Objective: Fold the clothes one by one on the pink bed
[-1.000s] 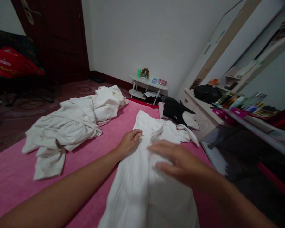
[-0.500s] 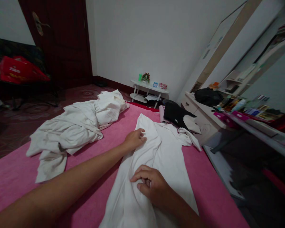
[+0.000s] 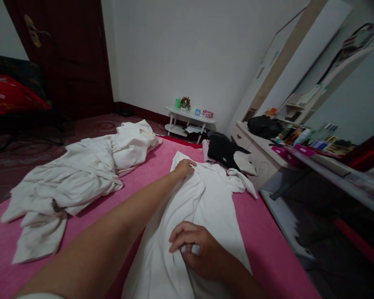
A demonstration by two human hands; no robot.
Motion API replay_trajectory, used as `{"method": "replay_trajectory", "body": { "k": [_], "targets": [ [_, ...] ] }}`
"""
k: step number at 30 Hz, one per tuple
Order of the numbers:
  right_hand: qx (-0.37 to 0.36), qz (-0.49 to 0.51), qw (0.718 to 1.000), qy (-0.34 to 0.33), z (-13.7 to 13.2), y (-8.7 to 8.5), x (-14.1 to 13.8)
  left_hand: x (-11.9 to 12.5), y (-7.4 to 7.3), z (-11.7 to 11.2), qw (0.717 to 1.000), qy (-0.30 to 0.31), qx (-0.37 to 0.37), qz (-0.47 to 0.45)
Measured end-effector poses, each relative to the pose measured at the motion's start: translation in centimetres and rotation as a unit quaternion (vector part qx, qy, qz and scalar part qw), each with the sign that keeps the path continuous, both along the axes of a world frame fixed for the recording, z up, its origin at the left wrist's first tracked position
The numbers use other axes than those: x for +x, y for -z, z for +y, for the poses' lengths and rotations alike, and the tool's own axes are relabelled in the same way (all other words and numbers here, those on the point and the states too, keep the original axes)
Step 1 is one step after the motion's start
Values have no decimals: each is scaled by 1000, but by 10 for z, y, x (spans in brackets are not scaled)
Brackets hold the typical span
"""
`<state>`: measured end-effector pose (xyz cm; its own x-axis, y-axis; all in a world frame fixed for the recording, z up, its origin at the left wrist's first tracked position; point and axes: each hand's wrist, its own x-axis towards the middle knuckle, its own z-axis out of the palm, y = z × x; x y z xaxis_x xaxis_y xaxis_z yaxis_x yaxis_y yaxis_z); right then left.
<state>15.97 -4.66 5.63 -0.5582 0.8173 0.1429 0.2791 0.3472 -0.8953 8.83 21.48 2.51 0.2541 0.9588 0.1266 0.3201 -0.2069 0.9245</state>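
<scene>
A white garment point(image 3: 205, 203) lies stretched out along a pink bed cover point(image 3: 143, 170). My left hand point(image 3: 184, 167) reaches far forward and rests on the garment's far end, its fingers curled onto the cloth. Close to me, my right hand point(image 3: 196, 249) presses on the middle of the garment with its fingers pinched into a fold of the fabric.
A heap of crumpled white clothes point(image 3: 75, 174) lies to the left on the bed. Black and pink items point(image 3: 227, 149) sit at the bed's far end. A low white table point(image 3: 190, 118) stands by the wall. A cluttered dresser point(image 3: 296, 141) runs along the right.
My left hand has slid further up the garment towards its far end. My right hand dropped from hovering flat to pinching the cloth near me. The garment lies smoother.
</scene>
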Motion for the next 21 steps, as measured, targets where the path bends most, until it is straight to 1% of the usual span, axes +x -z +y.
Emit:
{"method": "replay_trajectory", "body": {
  "k": [3,5,7,11,12,14,17,19,21],
  "targets": [
    [60,-65,996,-26,-2,-4,4,-3,7,2,999,-4,-10,-48],
    [92,-81,992,-24,-2,-7,3,-4,8,1,997,-8,-12,-73],
    [112,-53,992,-5,-3,-13,0,-6,5,2,996,-14,-5,-90],
    [115,51,988,85,-9,-32,-2,-14,-5,6,993,-32,36,-107],
    [113,61,987,100,-12,-35,-1,-17,-7,8,993,-37,46,-106],
    [112,49,987,105,-18,-36,-1,-27,-7,8,993,-48,57,-92],
    [98,-39,992,72,-26,-31,-3,-41,0,5,996,-59,49,-47],
    [53,-101,993,20,-29,-28,-5,-48,7,4,997,-57,41,-18],
    [-3,-134,990,-39,-30,-31,-7,-51,11,4,998,-53,39,-1]
  ]
}}
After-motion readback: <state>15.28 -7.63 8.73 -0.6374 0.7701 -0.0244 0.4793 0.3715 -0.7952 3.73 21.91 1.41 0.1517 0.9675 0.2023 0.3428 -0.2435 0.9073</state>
